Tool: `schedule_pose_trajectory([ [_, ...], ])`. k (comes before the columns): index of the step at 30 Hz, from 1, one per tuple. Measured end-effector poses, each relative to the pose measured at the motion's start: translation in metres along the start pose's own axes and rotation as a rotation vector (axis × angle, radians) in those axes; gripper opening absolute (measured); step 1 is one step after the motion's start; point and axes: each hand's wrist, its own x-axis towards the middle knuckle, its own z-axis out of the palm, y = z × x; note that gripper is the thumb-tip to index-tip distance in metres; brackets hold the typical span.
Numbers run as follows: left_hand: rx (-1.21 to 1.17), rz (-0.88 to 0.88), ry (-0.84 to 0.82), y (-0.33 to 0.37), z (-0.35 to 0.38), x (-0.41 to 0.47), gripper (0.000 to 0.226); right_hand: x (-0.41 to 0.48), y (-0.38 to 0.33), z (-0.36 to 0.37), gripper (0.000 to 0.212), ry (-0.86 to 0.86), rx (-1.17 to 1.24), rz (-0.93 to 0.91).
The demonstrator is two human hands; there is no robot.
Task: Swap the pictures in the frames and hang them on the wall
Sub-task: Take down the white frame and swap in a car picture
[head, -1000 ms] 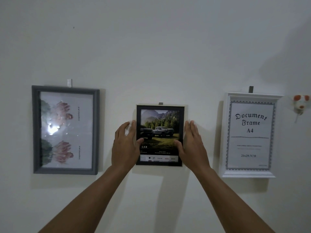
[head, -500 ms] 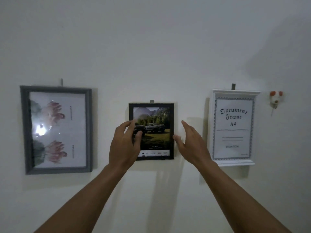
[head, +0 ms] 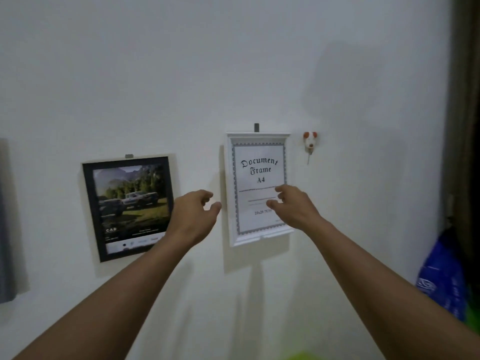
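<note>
On the wall (head: 233, 61), the black frame (head: 127, 209) with its truck picture hangs finished, I judge, while the white frame (head: 259, 152), showing only its stock sheet, hangs beside it and looks next. Both grips were at the black frame a moment ago. Now the left grip (head: 193, 216) hovers loose-fingered and empty just beside the white frame's left edge, the right grip (head: 293, 206) loosely curled before its glass; contact I cannot tell

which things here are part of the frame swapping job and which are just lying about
Part of the job: white document frame, black frame with the truck picture, grey frame at the left edge, left hand, right hand.
Just there: mouse-shaped wall ornament, blue bag at the right.
</note>
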Motion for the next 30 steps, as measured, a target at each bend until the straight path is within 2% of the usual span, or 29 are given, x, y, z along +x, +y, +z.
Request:
schedule_pose_trajectory([
  [5,-0.034,-0.139,0.043,0.014,0.064,0.026,0.059,0.046,0.056,-0.011,0.064,0.060,0.125,0.070],
  [9,-0.063,-0.202,0.095,0.012,0.098,0.033,0.061,0.077,0.088,-0.005,0.070,0.019,0.191,0.090],
  [11,-0.056,-0.189,0.133,0.012,0.109,0.035,0.061,0.088,0.099,0.000,0.064,0.007,0.213,0.072],
  [16,-0.146,-0.197,0.175,0.023,0.121,0.038,0.061,0.101,0.111,0.009,0.034,0.071,0.278,0.003],
  [20,-0.218,-0.226,0.191,0.025,0.121,0.039,0.066,0.100,0.115,0.003,0.028,0.075,0.340,-0.050],
  [23,-0.274,-0.217,0.162,0.032,0.112,0.036,0.070,0.094,0.116,-0.007,0.032,0.084,0.400,-0.061],
  [25,-0.299,-0.207,0.160,0.036,0.101,0.032,0.071,0.087,0.110,-0.016,0.044,0.073,0.411,-0.086],
  [27,-0.341,-0.209,0.176,0.037,0.086,0.025,0.069,0.075,0.100,-0.026,0.055,0.049,0.418,-0.122],
  [30,-0.415,-0.205,0.182,0.038,0.058,0.006,0.062,0.049,0.084,-0.038,0.060,0.008,0.456,-0.156],
])
